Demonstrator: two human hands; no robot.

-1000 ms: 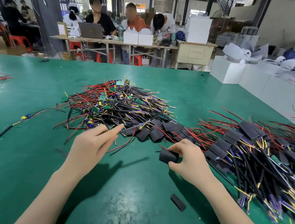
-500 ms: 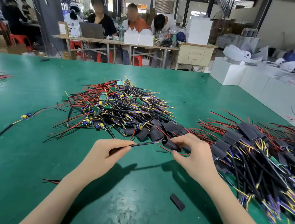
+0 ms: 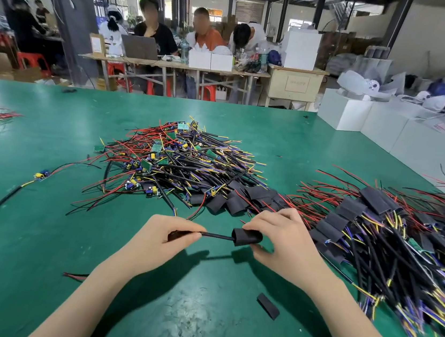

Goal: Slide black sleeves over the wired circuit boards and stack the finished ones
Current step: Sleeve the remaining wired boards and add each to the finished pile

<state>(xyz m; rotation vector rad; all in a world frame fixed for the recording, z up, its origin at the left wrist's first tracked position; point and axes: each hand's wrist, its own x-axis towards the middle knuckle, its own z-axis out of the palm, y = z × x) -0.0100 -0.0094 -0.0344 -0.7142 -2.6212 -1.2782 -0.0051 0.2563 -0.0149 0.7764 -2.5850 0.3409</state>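
My right hand (image 3: 282, 240) pinches a black sleeve (image 3: 246, 237) just above the green table. A black cable (image 3: 217, 235) runs out of the sleeve's left end into my left hand (image 3: 163, 241), which grips it; the board on that cable is hidden. Red wire ends (image 3: 76, 276) trail out by my left wrist. A heap of bare wired circuit boards (image 3: 177, 162) lies in the middle of the table, with loose black sleeves (image 3: 237, 199) at its near right edge. Sleeved boards are piled in a stack (image 3: 391, 245) on the right.
One loose black sleeve (image 3: 268, 306) lies on the green table (image 3: 40, 230) near my right forearm. A single wired board (image 3: 42, 175) with a long black cable lies at the left. White boxes (image 3: 346, 110) stand beyond the table's far right edge. People sit at a bench behind.
My left hand picked a cable from the heap and drew it toward me. My right hand brought the sleeve to the cable's end, and the cable now enters the sleeve.
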